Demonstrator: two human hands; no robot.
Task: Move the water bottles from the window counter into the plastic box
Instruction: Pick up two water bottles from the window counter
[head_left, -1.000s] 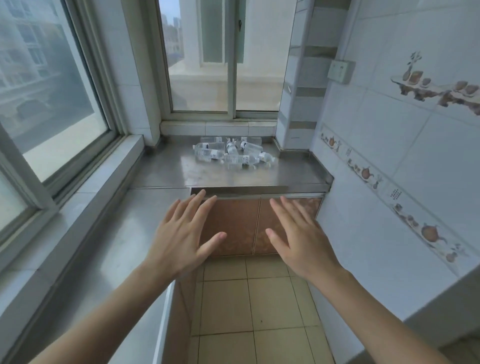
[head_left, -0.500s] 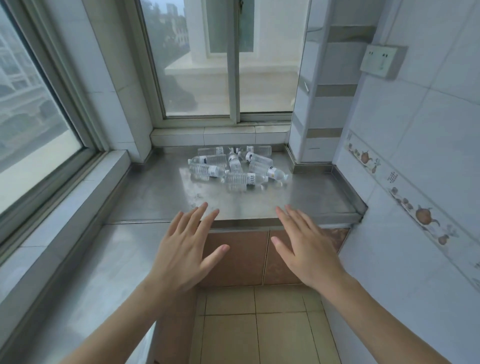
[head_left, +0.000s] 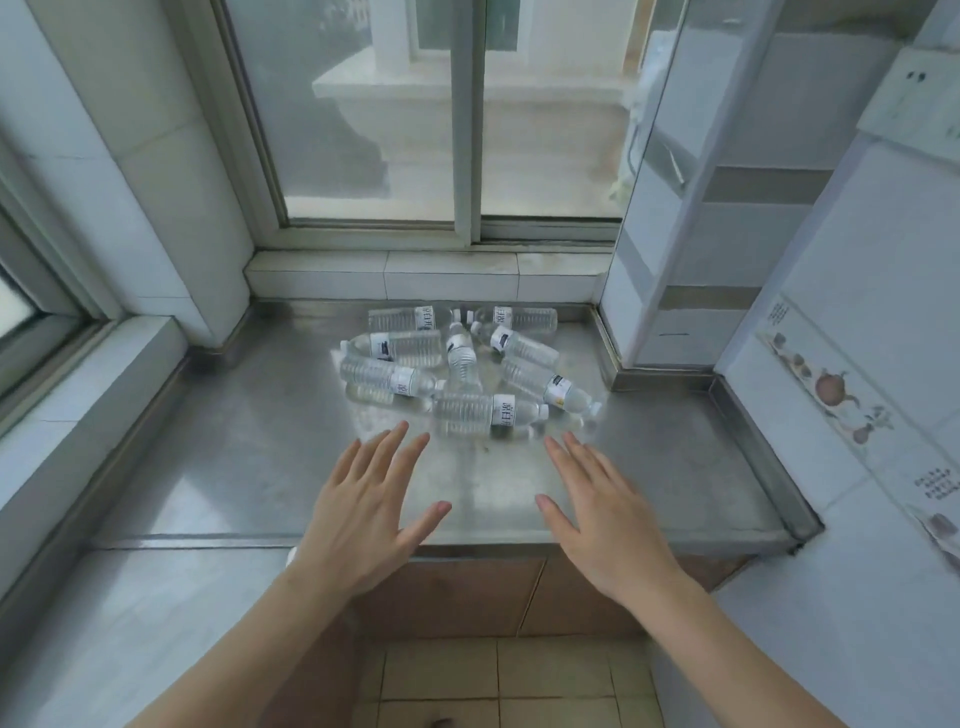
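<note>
Several clear water bottles (head_left: 462, 364) with white labels lie on their sides in a loose heap on the steel window counter (head_left: 249, 457), toward its back. The nearest bottle (head_left: 488, 410) lies crosswise at the front of the heap. My left hand (head_left: 363, 514) hovers over the counter's front half, palm down, fingers straight and spread, a short way from that bottle. My right hand (head_left: 602, 519) is held the same way to the right, fingertips just short of the heap. Both hands hold nothing. No plastic box is in view.
A window (head_left: 467, 114) with a tiled sill stands behind the counter. A tiled column (head_left: 691, 234) and tiled wall (head_left: 857, 364) close the right side. A second counter (head_left: 130, 623) runs along the left window. Brown cabinet doors (head_left: 467, 597) and floor tiles lie below.
I have stepped closer to the counter, so the bottles look larger and nearer. Both open hands have advanced from above the cabinet front to over the steel surface.
</note>
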